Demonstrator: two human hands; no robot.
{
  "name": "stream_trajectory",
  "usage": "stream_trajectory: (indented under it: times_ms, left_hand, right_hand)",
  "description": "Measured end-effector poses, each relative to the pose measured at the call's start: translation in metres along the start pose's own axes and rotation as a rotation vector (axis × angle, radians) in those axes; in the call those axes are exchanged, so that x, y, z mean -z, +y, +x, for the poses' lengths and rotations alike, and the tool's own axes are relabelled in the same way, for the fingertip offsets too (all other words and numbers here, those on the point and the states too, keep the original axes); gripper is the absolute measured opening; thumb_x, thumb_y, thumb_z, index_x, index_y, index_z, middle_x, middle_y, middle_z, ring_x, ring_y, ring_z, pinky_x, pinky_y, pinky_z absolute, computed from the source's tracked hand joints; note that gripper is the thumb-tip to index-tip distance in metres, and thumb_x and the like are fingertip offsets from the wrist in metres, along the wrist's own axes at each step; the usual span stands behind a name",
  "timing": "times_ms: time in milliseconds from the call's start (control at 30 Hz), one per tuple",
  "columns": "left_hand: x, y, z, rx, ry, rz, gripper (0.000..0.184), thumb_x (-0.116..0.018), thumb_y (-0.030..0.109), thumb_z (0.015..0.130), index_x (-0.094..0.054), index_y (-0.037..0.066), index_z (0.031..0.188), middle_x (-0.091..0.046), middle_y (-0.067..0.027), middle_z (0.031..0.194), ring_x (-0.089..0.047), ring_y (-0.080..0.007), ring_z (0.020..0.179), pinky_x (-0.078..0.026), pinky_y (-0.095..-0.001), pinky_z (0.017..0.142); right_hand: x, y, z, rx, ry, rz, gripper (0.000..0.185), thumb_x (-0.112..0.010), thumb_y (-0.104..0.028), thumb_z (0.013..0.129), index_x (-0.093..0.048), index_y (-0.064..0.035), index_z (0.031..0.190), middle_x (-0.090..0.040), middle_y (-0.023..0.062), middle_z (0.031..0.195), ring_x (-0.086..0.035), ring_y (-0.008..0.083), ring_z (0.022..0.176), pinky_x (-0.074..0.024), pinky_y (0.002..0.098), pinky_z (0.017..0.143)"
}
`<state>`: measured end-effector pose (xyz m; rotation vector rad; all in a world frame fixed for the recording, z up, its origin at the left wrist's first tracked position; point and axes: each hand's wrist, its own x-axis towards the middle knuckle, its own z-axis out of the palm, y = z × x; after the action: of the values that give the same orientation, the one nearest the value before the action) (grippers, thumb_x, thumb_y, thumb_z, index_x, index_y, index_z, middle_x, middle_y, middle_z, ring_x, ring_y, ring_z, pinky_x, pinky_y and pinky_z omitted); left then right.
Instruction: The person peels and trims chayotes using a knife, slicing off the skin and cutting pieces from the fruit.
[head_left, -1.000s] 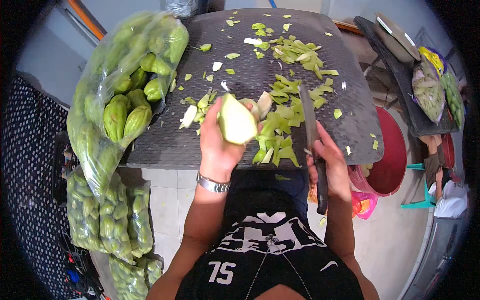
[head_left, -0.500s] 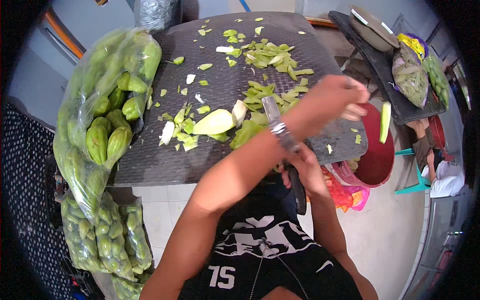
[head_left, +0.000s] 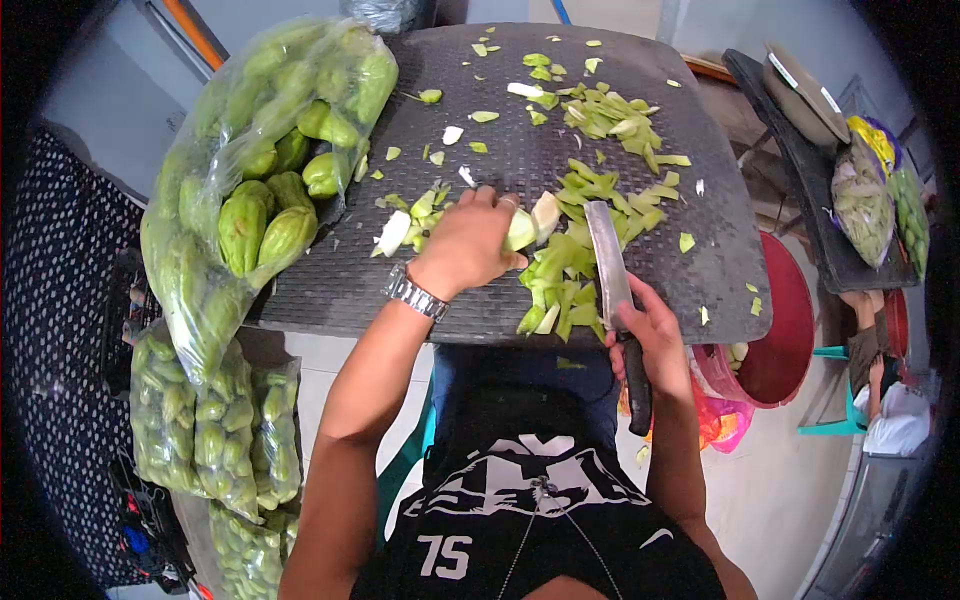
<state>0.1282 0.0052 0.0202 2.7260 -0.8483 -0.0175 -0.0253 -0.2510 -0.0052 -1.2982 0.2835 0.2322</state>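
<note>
My left hand (head_left: 467, 240), with a metal watch at the wrist, is closed over a peeled pale-green chayote (head_left: 520, 230) on the dark woven-pattern table (head_left: 330, 290). Most of the chayote is hidden under the hand. My right hand (head_left: 650, 335) is wrapped round the black handle of a knife (head_left: 612, 260), its blade pointing away from me over the table. Green peelings (head_left: 560, 270) lie between the hands, and a whitish piece (head_left: 546, 215) sits just right of the chayote.
A large clear bag of unpeeled chayotes (head_left: 240, 200) covers the table's left side. More bags (head_left: 220, 430) stand below it. Beyond the right edge is a red tub (head_left: 785, 340). A side table (head_left: 815, 210) holds a basin (head_left: 800, 95). A seated person (head_left: 895, 420) is partly visible.
A long green piece was in the air by the red tub, with my left hand flung out rightward. Now that hand is back at left centre, on the chayote. My right hand keeps the knife.
</note>
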Motion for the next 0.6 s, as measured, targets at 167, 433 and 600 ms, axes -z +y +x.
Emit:
stream_trajectory:
  times_ms: [167,433,600]
  left_hand:
    - [0.007,-0.001,0.003,0.162,0.064,-0.135,0.065,-0.093,0.032,0.069,-0.066,-0.003,0.116,-0.064,-0.0247,0.119,-0.065,-0.0439,0.109,-0.055,-0.0482,0.092]
    - [-0.014,-0.006,-0.010,0.135,0.213,-0.347,0.053,-0.091,0.021,0.075,-0.065,-0.001,0.116,-0.073,-0.0243,0.097,-0.073,-0.0385,0.093,-0.056,-0.0415,0.081]
    - [0.001,0.009,-0.025,0.264,0.077,-1.242,0.037,-0.082,0.018,0.090,-0.064,0.007,0.120,-0.073,-0.0064,0.099,-0.073,-0.0173,0.078,-0.059,-0.0276,0.057]
  right_hand:
    - [0.000,-0.001,-0.004,0.005,-0.016,-0.014,0.051,-0.058,-0.019,0.106,-0.042,-0.0051,0.152,-0.064,0.0100,0.079,-0.058,0.0157,0.049,-0.0460,0.0292,0.045]
    - [0.008,0.008,0.002,0.172,-0.058,0.191,0.038,-0.059,-0.011,0.102,-0.046,-0.0044,0.137,-0.065,0.0111,0.083,-0.059,0.0178,0.052,-0.0466,0.0290,0.045]
    - [-0.032,-0.023,-0.010,0.184,0.024,0.229,0.031,-0.056,-0.004,0.097,-0.046,-0.0062,0.127,-0.067,0.0121,0.091,-0.057,0.0145,0.052,-0.0458,0.0262,0.045]
